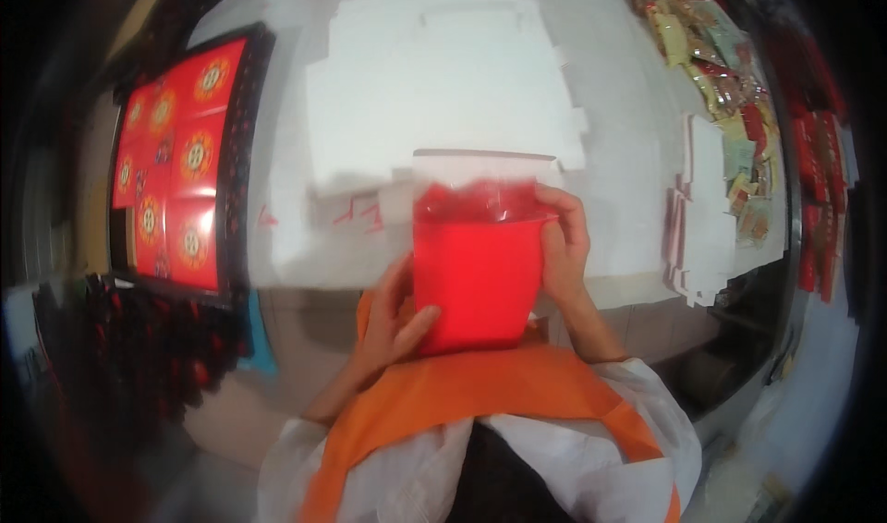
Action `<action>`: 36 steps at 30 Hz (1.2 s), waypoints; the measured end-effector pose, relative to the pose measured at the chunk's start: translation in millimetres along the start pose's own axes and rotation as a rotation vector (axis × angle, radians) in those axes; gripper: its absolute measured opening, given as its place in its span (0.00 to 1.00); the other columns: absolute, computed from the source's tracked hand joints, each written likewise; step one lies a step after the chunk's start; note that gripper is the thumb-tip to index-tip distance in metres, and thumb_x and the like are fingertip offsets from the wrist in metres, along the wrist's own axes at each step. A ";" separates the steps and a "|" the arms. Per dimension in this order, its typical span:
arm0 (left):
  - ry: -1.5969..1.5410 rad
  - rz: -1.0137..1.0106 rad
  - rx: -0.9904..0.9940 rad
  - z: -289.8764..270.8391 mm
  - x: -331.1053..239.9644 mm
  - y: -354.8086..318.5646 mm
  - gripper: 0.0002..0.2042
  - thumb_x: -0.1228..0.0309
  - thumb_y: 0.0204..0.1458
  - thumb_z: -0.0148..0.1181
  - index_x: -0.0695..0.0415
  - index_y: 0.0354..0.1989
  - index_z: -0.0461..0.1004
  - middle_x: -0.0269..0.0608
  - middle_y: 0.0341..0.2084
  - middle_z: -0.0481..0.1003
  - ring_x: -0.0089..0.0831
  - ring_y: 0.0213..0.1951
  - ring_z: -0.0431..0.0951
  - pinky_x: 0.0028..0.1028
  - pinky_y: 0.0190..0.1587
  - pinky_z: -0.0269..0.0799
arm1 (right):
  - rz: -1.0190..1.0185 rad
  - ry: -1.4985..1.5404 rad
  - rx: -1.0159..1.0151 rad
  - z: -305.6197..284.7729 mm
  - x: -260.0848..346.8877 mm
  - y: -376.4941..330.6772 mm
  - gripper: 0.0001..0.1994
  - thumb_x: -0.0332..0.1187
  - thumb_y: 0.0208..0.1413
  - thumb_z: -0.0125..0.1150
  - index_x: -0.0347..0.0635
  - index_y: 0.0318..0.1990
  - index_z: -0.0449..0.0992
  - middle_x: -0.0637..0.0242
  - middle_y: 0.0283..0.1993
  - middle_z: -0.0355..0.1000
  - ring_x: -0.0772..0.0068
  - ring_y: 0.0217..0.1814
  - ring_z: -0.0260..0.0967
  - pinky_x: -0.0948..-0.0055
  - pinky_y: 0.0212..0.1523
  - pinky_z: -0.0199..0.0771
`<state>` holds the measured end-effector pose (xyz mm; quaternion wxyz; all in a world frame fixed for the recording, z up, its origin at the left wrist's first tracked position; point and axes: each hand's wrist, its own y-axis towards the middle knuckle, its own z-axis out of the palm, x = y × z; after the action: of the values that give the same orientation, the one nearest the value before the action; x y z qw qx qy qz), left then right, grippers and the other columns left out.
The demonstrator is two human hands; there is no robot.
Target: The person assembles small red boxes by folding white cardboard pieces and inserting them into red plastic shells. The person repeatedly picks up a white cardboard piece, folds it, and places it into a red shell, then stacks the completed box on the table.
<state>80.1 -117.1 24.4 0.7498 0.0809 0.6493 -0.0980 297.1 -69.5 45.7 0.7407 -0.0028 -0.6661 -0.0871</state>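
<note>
At centre frame both hands hold a red tapered container [478, 283] upright, a clear plastic bag [480, 186] rising from its mouth (contents too blurred to tell). The left hand [393, 324] cups its lower side, fingers closed on it; the right hand [564, 241] pinches the rim. Upper left lies a black-edged tray of red square packages [180, 163] with round gold emblems; flat white box blanks [443, 79] cover the table [628, 126] above.
</note>
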 end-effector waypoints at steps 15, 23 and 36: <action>0.155 0.207 -0.237 -4.8 -11.0 51.4 0.07 0.81 0.47 0.50 0.60 0.34 0.62 0.43 0.39 0.67 0.28 0.40 0.66 0.23 0.43 0.61 | -0.131 0.010 -0.133 32.4 -12.2 -9.1 0.07 0.23 0.55 0.40 0.38 0.41 0.61 0.53 0.51 0.62 0.66 0.51 0.61 0.69 0.53 0.59; 0.019 0.099 -0.310 6.8 -31.4 57.8 0.09 0.84 0.45 0.52 0.61 0.35 0.64 0.41 0.37 0.68 0.27 0.40 0.68 0.24 0.45 0.62 | -0.052 0.185 0.073 23.7 -11.0 -9.2 0.08 0.21 0.55 0.41 0.37 0.43 0.61 0.57 0.46 0.64 0.74 0.45 0.63 0.75 0.46 0.64; 0.205 0.136 -0.246 2.0 -22.6 63.3 0.05 0.82 0.47 0.51 0.62 0.33 0.70 0.40 0.35 0.71 0.26 0.38 0.70 0.22 0.44 0.63 | 0.114 0.227 -0.013 27.0 -8.5 -6.2 0.06 0.27 0.59 0.41 0.35 0.37 0.64 0.60 0.41 0.66 0.80 0.39 0.62 0.79 0.42 0.64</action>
<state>94.9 -55.4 46.7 0.6889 0.0418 0.7224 0.0419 268.8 -71.3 39.6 0.8152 -0.0358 -0.5760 -0.0488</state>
